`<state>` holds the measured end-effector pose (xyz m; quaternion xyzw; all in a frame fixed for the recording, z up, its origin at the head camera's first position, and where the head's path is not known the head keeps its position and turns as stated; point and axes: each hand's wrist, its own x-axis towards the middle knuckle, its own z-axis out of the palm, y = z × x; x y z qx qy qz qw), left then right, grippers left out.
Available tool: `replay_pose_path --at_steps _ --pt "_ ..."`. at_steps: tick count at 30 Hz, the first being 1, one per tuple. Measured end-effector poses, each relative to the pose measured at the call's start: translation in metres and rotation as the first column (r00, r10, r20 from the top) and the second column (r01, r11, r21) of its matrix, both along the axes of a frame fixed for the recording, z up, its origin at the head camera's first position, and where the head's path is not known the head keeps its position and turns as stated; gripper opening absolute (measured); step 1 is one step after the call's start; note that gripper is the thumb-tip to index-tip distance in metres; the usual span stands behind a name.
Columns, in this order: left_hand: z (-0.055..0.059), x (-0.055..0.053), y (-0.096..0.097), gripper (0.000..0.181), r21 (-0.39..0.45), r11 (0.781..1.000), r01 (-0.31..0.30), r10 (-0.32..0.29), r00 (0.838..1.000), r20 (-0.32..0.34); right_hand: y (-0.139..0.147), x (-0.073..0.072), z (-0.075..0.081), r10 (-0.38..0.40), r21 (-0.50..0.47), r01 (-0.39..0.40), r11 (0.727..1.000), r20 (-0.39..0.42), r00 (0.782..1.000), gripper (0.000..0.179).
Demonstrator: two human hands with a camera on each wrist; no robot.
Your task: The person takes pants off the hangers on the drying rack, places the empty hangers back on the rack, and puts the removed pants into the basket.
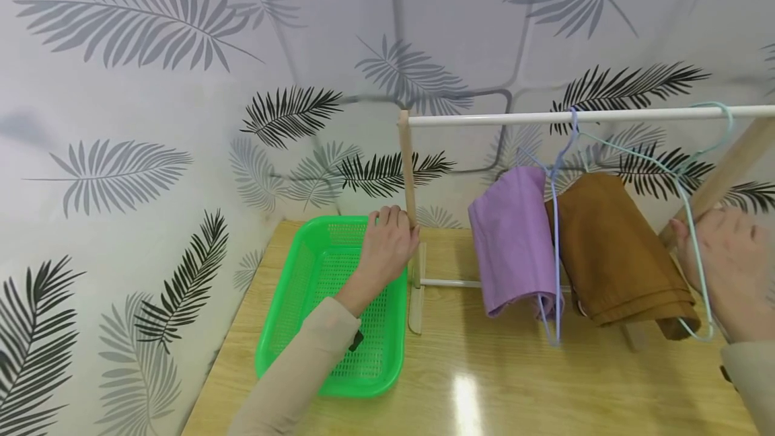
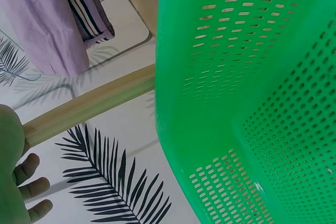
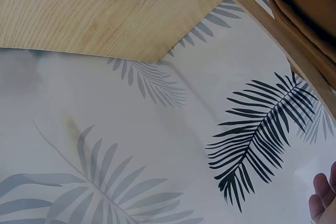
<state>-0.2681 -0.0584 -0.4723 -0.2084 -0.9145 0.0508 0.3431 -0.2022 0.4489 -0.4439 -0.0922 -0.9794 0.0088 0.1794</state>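
A small clothes rack with wooden posts and a white rail (image 1: 484, 118) stands on the wooden table. My left hand (image 1: 389, 241) grips its left post (image 1: 408, 167), fingers around the wood; some of those fingers (image 2: 34, 187) show in the left wrist view. At the right post (image 1: 735, 160), my right hand (image 1: 729, 264) holds on, thumb across the wood, slightly blurred behind a hanger. Folded purple trousers (image 1: 514, 241) hang from a lilac hanger (image 1: 555, 234). To their right, a folded brown garment (image 1: 617, 247) hangs on a light teal hanger (image 1: 693, 214).
A green perforated basket (image 1: 329, 392) sits left of the rack, under my left forearm, with a small dark item (image 1: 356, 340) by the sleeve. The rack's lower white bar (image 1: 451, 283) runs close over the wooden table (image 1: 514, 382). Leaf-patterned wall covering (image 1: 121, 173) rises behind.
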Motion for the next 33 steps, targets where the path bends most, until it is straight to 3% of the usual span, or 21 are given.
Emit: replay_pose_path --at_steps 6,15,19,22,26,28,33 --pt "-0.003 -0.001 -0.001 0.031 0.002 1.0 0.0 0.0 1.0 -0.027 -0.003 -0.002 0.001 -0.026 0.022 0.025 0.999 0.038 0.999 0.059" --pt "-0.004 -0.003 0.0 0.031 0.017 1.0 0.01 -0.009 0.998 -0.064 0.001 -0.001 0.006 0.006 0.015 -0.006 1.0 0.062 0.998 0.062" --pt "-0.002 -0.002 -0.001 0.03 0.012 1.0 0.006 -0.005 0.998 -0.055 0.003 0.002 0.005 0.087 0.046 -0.084 0.995 -0.057 0.995 0.066" --pt "-0.001 -0.001 -0.001 0.03 0.01 1.0 0.004 -0.004 0.999 -0.044 0.001 0.007 0.004 0.136 0.081 -0.121 0.989 -0.216 0.967 0.08" --pt "-0.001 -0.001 -0.001 0.029 0.01 1.0 0.005 -0.004 0.999 -0.041 -0.005 0.014 0.005 0.112 -0.005 -0.12 0.993 -0.335 0.935 0.108" --pt "-0.002 -0.001 0.0 0.029 0.013 1.0 0.005 -0.004 0.999 -0.041 -0.008 0.018 0.007 0.089 -0.096 -0.129 0.987 -0.344 0.935 0.116" --pt "-0.003 0.0 0.0 0.03 0.01 1.0 0.0 0.0 0.999 -0.039 -0.009 0.028 0.009 0.115 -0.243 -0.252 0.937 -0.467 0.877 0.118"
